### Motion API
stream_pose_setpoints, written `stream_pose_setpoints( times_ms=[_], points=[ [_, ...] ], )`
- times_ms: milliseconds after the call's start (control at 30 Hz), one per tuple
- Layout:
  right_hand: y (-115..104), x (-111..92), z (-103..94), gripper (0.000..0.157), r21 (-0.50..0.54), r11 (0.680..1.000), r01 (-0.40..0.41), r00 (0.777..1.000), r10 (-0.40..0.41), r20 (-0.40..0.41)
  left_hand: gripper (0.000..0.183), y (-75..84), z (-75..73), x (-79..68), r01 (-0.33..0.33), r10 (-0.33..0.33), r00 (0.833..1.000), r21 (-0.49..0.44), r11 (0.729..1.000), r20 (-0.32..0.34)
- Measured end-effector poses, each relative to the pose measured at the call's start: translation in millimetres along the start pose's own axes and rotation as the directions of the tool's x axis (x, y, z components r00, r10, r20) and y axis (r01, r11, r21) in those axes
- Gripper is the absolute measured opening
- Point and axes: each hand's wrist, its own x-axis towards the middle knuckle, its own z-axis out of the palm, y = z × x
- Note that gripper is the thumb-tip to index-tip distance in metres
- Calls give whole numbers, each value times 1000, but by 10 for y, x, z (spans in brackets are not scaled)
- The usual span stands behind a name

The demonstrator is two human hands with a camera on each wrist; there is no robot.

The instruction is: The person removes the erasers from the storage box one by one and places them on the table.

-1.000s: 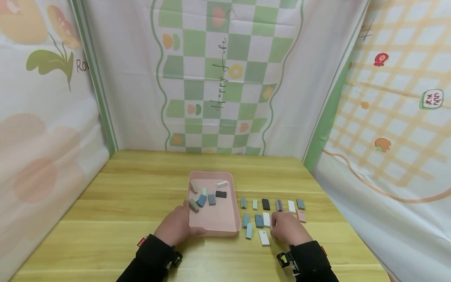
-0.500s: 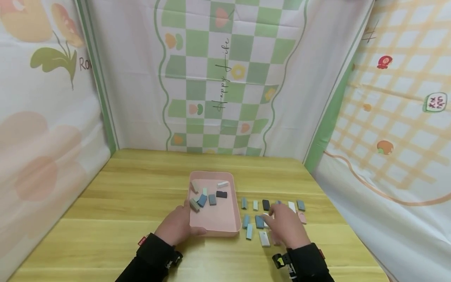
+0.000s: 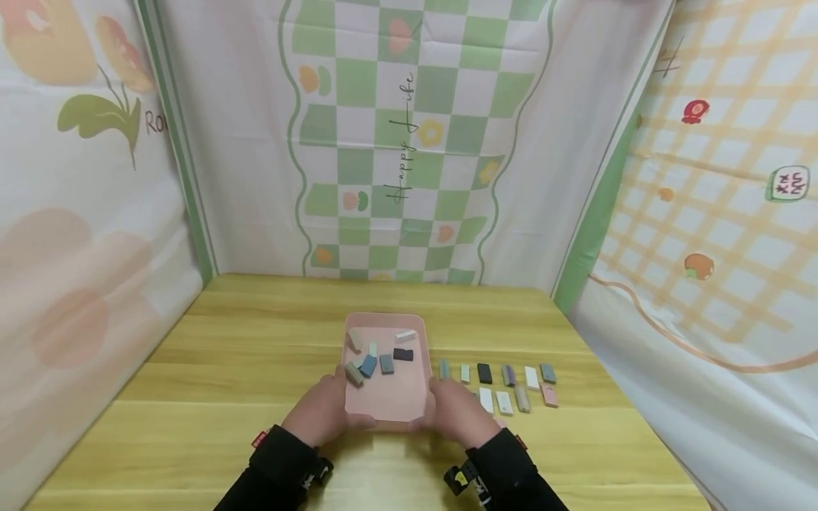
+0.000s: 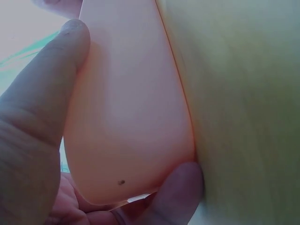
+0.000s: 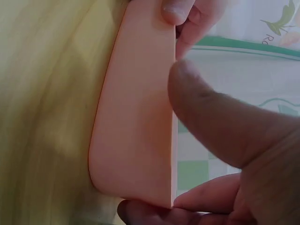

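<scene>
A shallow pink tray (image 3: 391, 403) stands in front of the person, with several small rectangular blocks (image 3: 368, 366) in white, blue, grey, black and beige in its far and left part. The left hand (image 3: 322, 410) grips the tray's near left corner. At the near right corner, the right hand (image 3: 461, 410) grips it too. In the left wrist view the thumb (image 4: 52, 77) lies along the top of the tray's wall, fingers (image 4: 180, 190) round the corner and low by the table. The right wrist view shows the other thumb (image 5: 206, 110) at the rim, with curled fingers below the corner.
More small blocks lie in loose rows on the wooden table (image 3: 255, 326) right of the tray, among them a black block (image 3: 485, 373), a pink block (image 3: 549, 395) and a white block (image 3: 486, 400). The right hand hides some. Printed cloth (image 3: 402, 142) hangs behind and at both sides.
The right hand has moved left from the loose blocks to the tray's near right corner and taken hold of it. The left hand has kept its grip on the tray.
</scene>
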Motion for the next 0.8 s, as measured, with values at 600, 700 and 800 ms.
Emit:
stream_pose_setpoints(
  times_ms=[600, 700, 800],
  points=[
    [-111, 61, -39, 68, 8, 999, -46, 999, 46, 29, 111, 1, -130, 33, -52, 51, 997, 4, 999, 61],
    [-125, 58, -47, 64, -14, 997, -77, 996, 78, 44, 72, 66, -226, 138, -51, 45, 998, 113, 992, 53],
    [-130, 60, -53, 62, -39, 995, -94, 994, 96, 57, 39, 176, -277, 317, -136, 147, 989, 276, 951, -18]
  ],
)
